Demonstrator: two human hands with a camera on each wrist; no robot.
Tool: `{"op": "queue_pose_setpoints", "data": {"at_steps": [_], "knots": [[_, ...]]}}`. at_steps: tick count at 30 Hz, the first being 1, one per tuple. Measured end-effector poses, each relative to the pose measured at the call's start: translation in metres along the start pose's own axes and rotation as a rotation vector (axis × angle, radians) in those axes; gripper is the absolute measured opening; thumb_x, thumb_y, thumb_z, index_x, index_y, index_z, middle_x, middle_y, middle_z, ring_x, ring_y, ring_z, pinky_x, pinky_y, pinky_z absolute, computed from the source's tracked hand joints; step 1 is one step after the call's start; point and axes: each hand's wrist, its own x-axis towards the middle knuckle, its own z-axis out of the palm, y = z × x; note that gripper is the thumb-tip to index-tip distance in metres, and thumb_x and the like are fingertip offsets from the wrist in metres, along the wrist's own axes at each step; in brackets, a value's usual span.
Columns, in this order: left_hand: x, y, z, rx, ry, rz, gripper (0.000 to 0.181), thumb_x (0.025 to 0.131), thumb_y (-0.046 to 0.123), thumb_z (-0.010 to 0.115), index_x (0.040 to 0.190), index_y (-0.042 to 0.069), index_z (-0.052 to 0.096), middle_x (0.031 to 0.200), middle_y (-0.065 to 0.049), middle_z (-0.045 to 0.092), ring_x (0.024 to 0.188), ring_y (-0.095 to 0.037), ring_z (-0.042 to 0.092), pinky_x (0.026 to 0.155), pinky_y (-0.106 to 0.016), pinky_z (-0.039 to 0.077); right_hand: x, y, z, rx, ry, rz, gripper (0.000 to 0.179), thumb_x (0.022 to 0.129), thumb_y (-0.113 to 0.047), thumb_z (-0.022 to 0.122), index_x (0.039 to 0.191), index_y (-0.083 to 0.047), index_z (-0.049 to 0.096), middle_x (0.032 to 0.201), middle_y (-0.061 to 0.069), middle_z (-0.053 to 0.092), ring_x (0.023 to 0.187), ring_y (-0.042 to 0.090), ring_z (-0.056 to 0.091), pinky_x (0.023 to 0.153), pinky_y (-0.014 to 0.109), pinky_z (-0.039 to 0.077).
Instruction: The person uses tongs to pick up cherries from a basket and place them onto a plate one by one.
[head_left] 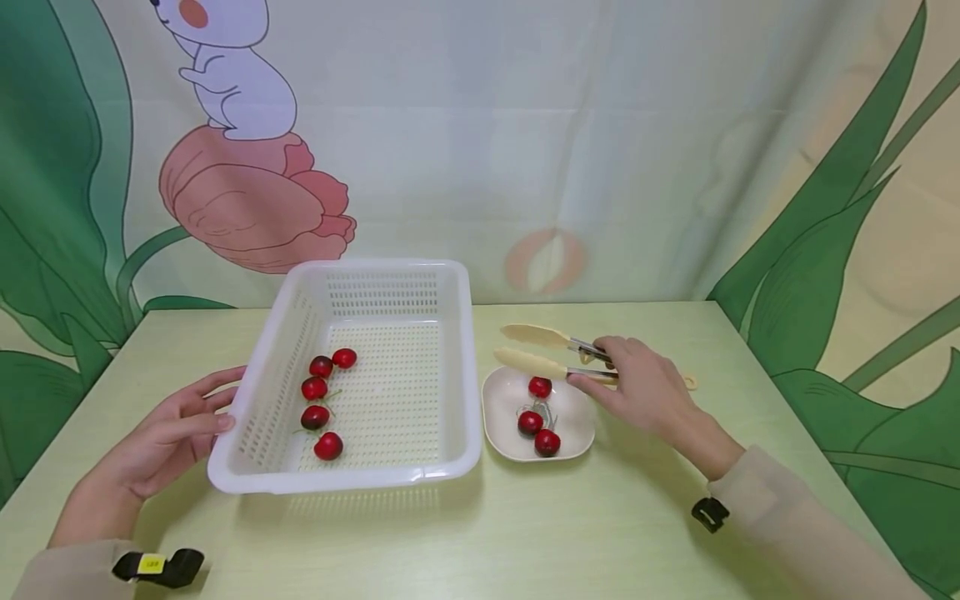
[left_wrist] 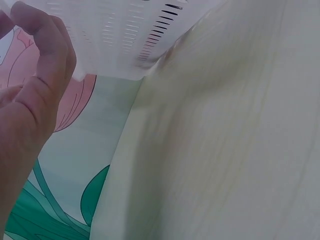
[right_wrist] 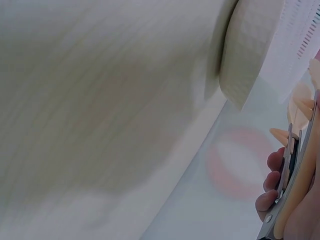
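Observation:
My left hand holds the left rim of a white plastic basket, thumb on the rim and the other fingers along its outer wall. Inside lie several red cherries in a rough column on the left side. To the right, my right hand grips a pair of tongs with cream tips and metal arms. The tips stand apart with nothing between them, above the back of a small white dish. Three cherries sit in that dish. In the right wrist view the fingers wrap the tongs.
Everything stands on a pale green-yellow table. Behind it hangs a curtain printed with leaves, a flower and a white animal. The dish stands close against the basket's right side. Black straps are worn at both wrists.

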Motion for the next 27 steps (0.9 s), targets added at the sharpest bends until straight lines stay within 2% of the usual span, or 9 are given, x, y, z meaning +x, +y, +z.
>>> {"op": "queue_pose_setpoints", "data": {"at_steps": [10, 19, 27], "knots": [[0.0, -0.002, -0.001, -0.002, -0.004, 0.01, 0.056, 0.103, -0.007, 0.04, 0.149, 0.023, 0.047, 0.141, -0.001, 0.06, 0.119, -0.022, 0.065, 0.094, -0.043, 0.055, 0.011, -0.008, -0.006, 0.034, 0.04, 0.007, 0.07, 0.091, -0.074, 0.058, 0.124, -0.013, 0.062, 0.101, 0.005, 0.064, 0.084, 0.021, 0.056, 0.064, 0.039, 0.048], [0.0, -0.002, -0.002, -0.002, 0.011, 0.003, 0.056, 0.103, -0.008, 0.041, 0.149, 0.024, 0.047, 0.141, 0.001, 0.06, 0.12, -0.021, 0.064, 0.094, -0.043, 0.055, 0.031, -0.028, -0.017, 0.035, 0.068, -0.045, 0.064, 0.092, -0.07, 0.061, 0.123, -0.013, 0.062, 0.1, 0.002, 0.063, 0.086, 0.02, 0.057, 0.064, 0.04, 0.049], [0.0, -0.001, 0.001, -0.014, -0.017, 0.023, 0.055, 0.103, -0.009, 0.041, 0.149, 0.023, 0.048, 0.14, -0.001, 0.06, 0.119, -0.02, 0.064, 0.094, -0.043, 0.055, 0.048, -0.05, -0.021, 0.043, 0.048, -0.096, 0.063, 0.091, -0.07, 0.061, 0.122, -0.015, 0.063, 0.106, 0.003, 0.066, 0.092, 0.02, 0.06, 0.07, 0.042, 0.051]]}}
